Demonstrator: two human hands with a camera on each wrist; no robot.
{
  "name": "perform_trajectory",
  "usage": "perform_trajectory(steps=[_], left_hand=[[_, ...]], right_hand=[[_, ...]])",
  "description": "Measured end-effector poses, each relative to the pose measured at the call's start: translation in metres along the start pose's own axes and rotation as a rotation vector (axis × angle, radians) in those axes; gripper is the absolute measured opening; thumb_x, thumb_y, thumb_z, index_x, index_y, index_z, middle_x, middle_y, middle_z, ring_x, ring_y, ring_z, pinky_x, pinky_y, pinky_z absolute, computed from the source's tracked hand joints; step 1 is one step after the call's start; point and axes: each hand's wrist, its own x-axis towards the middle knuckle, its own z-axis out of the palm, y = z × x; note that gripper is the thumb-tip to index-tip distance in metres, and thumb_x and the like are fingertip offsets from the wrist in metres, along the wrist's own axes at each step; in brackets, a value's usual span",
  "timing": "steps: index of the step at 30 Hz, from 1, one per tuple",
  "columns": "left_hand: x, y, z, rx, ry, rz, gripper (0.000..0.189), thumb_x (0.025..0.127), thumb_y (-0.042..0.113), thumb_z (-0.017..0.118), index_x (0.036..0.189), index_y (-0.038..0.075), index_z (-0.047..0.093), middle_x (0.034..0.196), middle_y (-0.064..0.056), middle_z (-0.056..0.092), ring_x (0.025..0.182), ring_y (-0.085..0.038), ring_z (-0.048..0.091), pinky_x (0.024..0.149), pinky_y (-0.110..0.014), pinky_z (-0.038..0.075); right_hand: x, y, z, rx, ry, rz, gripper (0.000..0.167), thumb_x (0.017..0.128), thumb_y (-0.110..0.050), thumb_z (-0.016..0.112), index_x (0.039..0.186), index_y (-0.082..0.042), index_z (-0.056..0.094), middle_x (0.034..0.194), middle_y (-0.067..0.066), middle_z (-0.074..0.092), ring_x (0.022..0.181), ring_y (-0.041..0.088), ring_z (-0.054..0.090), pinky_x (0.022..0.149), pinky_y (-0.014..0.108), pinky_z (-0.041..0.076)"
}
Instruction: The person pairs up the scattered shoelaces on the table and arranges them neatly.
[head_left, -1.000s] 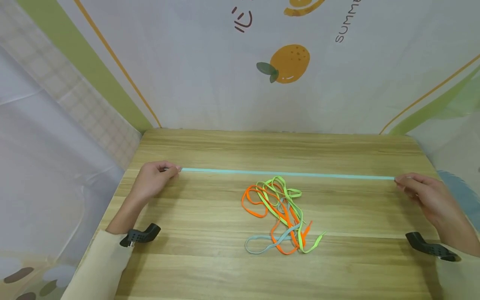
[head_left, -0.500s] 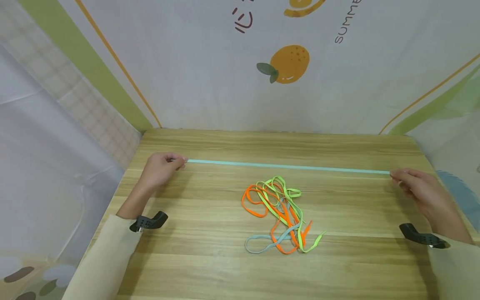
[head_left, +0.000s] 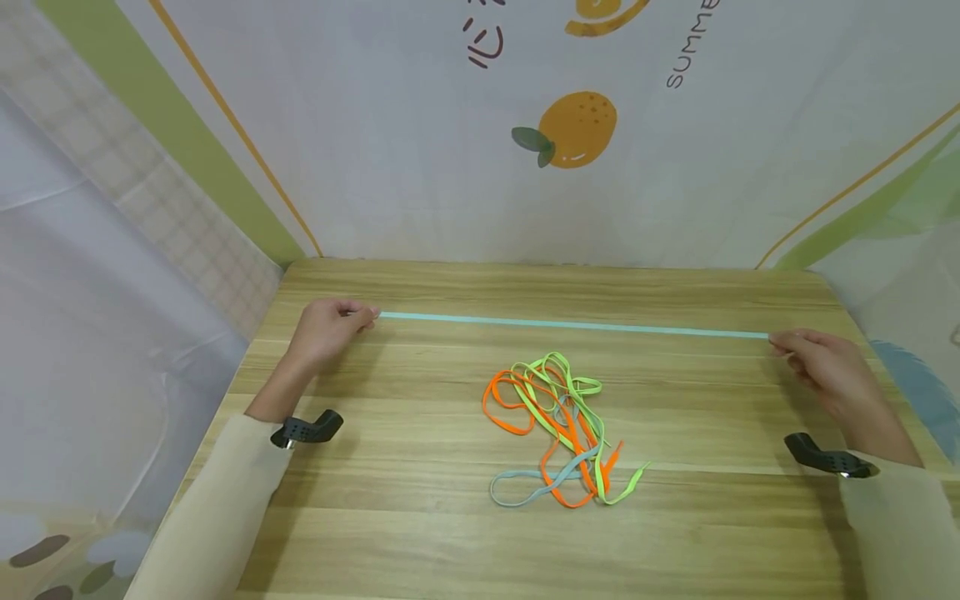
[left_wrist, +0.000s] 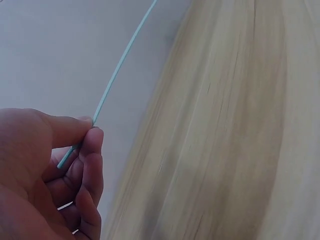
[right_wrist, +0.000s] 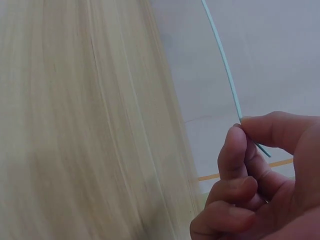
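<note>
A light turquoise shoelace (head_left: 570, 324) is stretched straight between both hands, over the far part of the table. My left hand (head_left: 327, 329) pinches one end between thumb and index finger; in the left wrist view a short tip of the shoelace (left_wrist: 111, 85) pokes out behind the thumb. At the other side my right hand (head_left: 825, 364) pinches the opposite end the same way, and the right wrist view shows the lace (right_wrist: 225, 60) running up from the fingertips. Nearer the person lies a tangle of orange (head_left: 512, 429), yellow-green (head_left: 602, 417) and grey-blue shoelaces (head_left: 517, 503).
The wooden table (head_left: 390, 533) ends at a back edge against a white printed cloth (head_left: 420, 167). Another cloth hangs along the left side (head_left: 90, 333). Dark wrist cameras (head_left: 307, 429) sit on both sleeves.
Both hands have moved away from the person toward the back of the table and slightly inward, carrying the turquoise shoelace farther from the tangle. The tangled laces have stayed put.
</note>
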Motion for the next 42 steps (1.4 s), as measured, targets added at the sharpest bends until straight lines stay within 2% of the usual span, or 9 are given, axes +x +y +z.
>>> perform_trajectory(steps=[6,13,18,20,23,28,30,36,42], left_hand=[[0.006,0.0,0.002,-0.001,0.004,0.013,0.042,0.113,0.035,0.064,0.114,-0.004,0.08,0.111,-0.017,0.072,0.091,-0.026,0.054,0.079,-0.039,0.043],[0.017,-0.002,0.005,-0.006,0.013,-0.001,0.043,0.113,0.035,0.063,0.114,-0.005,0.08,0.118,-0.018,0.074,0.099,-0.028,0.056,0.082,-0.04,0.043],[0.028,-0.003,0.009,0.0,0.043,0.013,0.041,0.113,0.034,0.065,0.108,-0.004,0.081,0.11,-0.019,0.072,0.082,-0.023,0.048,0.074,-0.037,0.039],[0.033,-0.003,0.011,-0.001,0.052,0.022,0.041,0.112,0.033,0.065,0.107,-0.005,0.081,0.111,-0.02,0.073,0.074,-0.022,0.043,0.07,-0.037,0.037],[0.04,-0.003,0.013,0.013,0.066,0.031,0.041,0.112,0.033,0.066,0.107,-0.004,0.082,0.116,-0.017,0.075,0.073,-0.02,0.043,0.069,-0.036,0.037],[0.05,-0.003,0.015,0.016,0.078,0.016,0.042,0.112,0.034,0.066,0.106,-0.004,0.082,0.092,-0.014,0.072,0.07,-0.018,0.046,0.069,-0.035,0.039],[0.053,-0.003,0.016,0.011,0.085,0.004,0.041,0.112,0.034,0.067,0.106,-0.004,0.082,0.088,-0.013,0.071,0.07,-0.018,0.048,0.069,-0.035,0.04],[0.062,-0.001,0.018,0.018,0.089,-0.011,0.039,0.112,0.031,0.066,0.109,-0.004,0.082,0.11,-0.017,0.076,0.09,-0.025,0.056,0.079,-0.036,0.042],[0.07,0.001,0.021,0.028,0.079,-0.026,0.039,0.113,0.03,0.065,0.112,-0.004,0.082,0.123,-0.021,0.077,0.101,-0.03,0.061,0.085,-0.036,0.044]], right_hand=[[0.009,0.0,0.002,0.057,0.011,0.008,0.03,0.11,-0.021,0.069,0.084,-0.023,0.083,0.084,-0.014,0.069,0.069,0.005,0.048,0.057,0.022,0.04],[0.022,-0.003,0.005,-0.02,0.009,-0.001,0.03,0.11,-0.024,0.069,0.084,-0.027,0.082,0.084,-0.017,0.069,0.067,0.003,0.049,0.056,0.02,0.041],[0.031,-0.005,0.008,-0.071,0.014,-0.002,0.031,0.111,-0.027,0.068,0.083,-0.031,0.081,0.085,-0.019,0.068,0.066,0.003,0.048,0.056,0.021,0.041],[0.035,-0.006,0.01,-0.082,0.017,0.001,0.032,0.111,-0.027,0.067,0.083,-0.032,0.081,0.085,-0.019,0.068,0.066,0.003,0.048,0.056,0.021,0.041],[0.04,-0.008,0.012,-0.097,0.027,0.011,0.031,0.111,-0.029,0.066,0.084,-0.031,0.081,0.086,-0.019,0.067,0.066,0.005,0.047,0.057,0.023,0.04],[0.047,-0.009,0.015,-0.114,0.048,0.026,0.031,0.112,-0.032,0.065,0.085,-0.033,0.08,0.087,-0.018,0.064,0.066,0.007,0.046,0.058,0.025,0.041],[0.05,-0.009,0.016,-0.12,0.06,0.028,0.032,0.111,-0.033,0.066,0.083,-0.033,0.08,0.083,-0.017,0.062,0.065,0.007,0.046,0.058,0.025,0.041],[0.055,-0.015,0.021,-0.1,0.077,0.027,0.033,0.111,-0.032,0.065,0.082,-0.031,0.08,0.084,-0.017,0.064,0.063,0.006,0.045,0.058,0.026,0.039],[0.064,-0.016,0.024,-0.059,0.102,0.008,0.036,0.11,-0.023,0.066,0.076,-0.026,0.078,0.079,-0.019,0.07,0.051,0.004,0.041,0.05,0.023,0.036]])
